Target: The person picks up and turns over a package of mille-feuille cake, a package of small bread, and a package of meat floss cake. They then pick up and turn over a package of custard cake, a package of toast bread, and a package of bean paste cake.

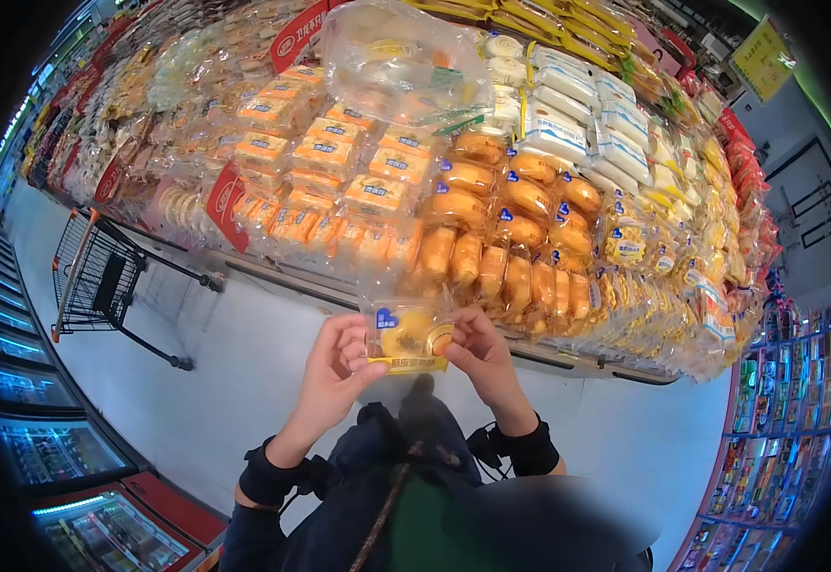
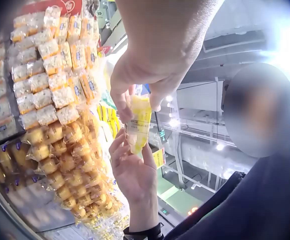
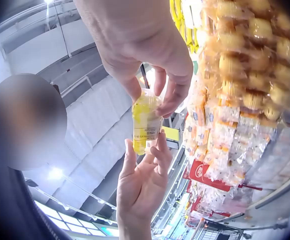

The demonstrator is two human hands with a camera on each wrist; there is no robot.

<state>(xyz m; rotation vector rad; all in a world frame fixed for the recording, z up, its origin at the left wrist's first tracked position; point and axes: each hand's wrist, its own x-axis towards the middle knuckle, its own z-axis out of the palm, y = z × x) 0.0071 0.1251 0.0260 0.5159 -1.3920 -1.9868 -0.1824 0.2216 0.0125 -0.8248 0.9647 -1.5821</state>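
Both hands hold one small clear packet [image 1: 409,336] in front of my chest; it contains a round yellow pastry and has a blue label and a yellow bottom strip. My left hand [image 1: 369,349] pinches its left edge between thumb and fingers. My right hand [image 1: 453,343] pinches the right edge. In the left wrist view the left hand [image 2: 140,97] grips the packet [image 2: 139,125] from above and the right hand [image 2: 130,165] meets it from below. The right wrist view shows the right hand [image 3: 152,102] on the packet [image 3: 146,122], with the left hand's fingers [image 3: 157,150] against its lower part.
A sloped shop display [image 1: 492,219] packed with wrapped breads and cakes stands right behind the packet. A large clear bag [image 1: 406,62] lies on top of it. A shopping cart [image 1: 96,276] is parked at the left, beside freezer cabinets [image 1: 24,381]. Stocked shelves [image 1: 787,419] line the right.
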